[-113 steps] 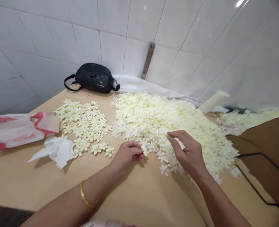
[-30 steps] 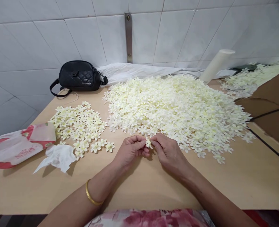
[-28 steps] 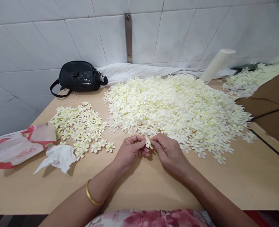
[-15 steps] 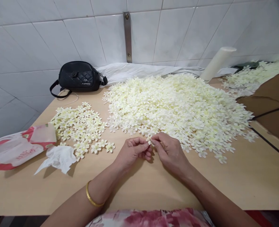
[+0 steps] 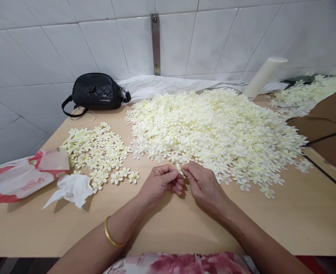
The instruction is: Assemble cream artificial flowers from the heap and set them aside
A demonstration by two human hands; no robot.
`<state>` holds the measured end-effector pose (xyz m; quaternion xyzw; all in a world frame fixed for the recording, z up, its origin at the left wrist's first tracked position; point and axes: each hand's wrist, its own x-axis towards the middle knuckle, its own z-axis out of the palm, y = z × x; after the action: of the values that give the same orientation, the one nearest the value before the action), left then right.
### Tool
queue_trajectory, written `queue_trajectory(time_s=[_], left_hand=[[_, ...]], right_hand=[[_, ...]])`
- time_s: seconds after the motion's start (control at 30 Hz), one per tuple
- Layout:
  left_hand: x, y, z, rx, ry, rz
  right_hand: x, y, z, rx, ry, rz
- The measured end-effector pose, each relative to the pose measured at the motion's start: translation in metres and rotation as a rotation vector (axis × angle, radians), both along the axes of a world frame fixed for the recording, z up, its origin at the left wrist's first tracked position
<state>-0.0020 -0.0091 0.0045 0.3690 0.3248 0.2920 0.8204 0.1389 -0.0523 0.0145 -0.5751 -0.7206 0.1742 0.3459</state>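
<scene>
1. Since the earliest frame, our right hand (image 5: 206, 184) has left the air over the big pile (image 5: 208, 125) and met our left hand (image 5: 160, 184) at one small flower (image 5: 179, 167).
2. Nearest us, patterned pink-and-white clothing (image 5: 179, 263) shows at the table edge. Our forearms angle inward from both sides, the left one wearing a gold bracelet (image 5: 110, 236).
3. Our left hand pinches the flower between thumb and forefinger, its other fingers curled beneath. Our right hand grips the flower's other side with its fingertips, knuckles up. The flower sits between both hands, just in front of the big pile.
4. On the pale wooden table (image 5: 182, 232), to our left, lie a crumpled tissue (image 5: 72, 188), a red-and-white plastic bag (image 5: 28, 177) and a small pile (image 5: 96, 150) of loose flowers.
5. Farther back, we see a black purse (image 5: 95, 91), a white cloth (image 5: 162, 83) and a tilted white roll (image 5: 263, 78). A metal strip (image 5: 156, 45) is fixed to the tiled wall (image 5: 213, 34).
6. Our fingers cover part of the flower, so its shape is unclear. The brown cardboard (image 5: 327, 121) is cut off at right, partly hiding more flowers (image 5: 316, 91).
</scene>
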Motion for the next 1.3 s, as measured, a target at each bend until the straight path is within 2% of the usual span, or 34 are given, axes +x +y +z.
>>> queue_trajectory(time_s=[0.23, 0.43, 0.7, 1.0, 1.3], left_hand=[[0.0, 0.0, 0.001, 0.031, -0.048, -0.05], [0.001, 0.0, 0.001, 0.085, -0.004, -0.056], [0.001, 0.0, 0.003, 0.093, 0.082, 0.053], [0.004, -0.002, 0.002, 0.047, 0.103, 0.087], [-0.001, 0.0, 0.003, 0.048, 0.065, 0.072]], right_hand=[[0.001, 0.0, 0.0, -0.003, 0.046, -0.012], [0.005, 0.0, -0.003, -0.025, 0.088, -0.007], [0.005, 0.0, -0.008, 0.028, 0.019, -0.029], [0.001, 0.001, -0.012, 0.101, -0.091, 0.062], [0.004, -0.001, -0.002, -0.121, 0.228, -0.059]])
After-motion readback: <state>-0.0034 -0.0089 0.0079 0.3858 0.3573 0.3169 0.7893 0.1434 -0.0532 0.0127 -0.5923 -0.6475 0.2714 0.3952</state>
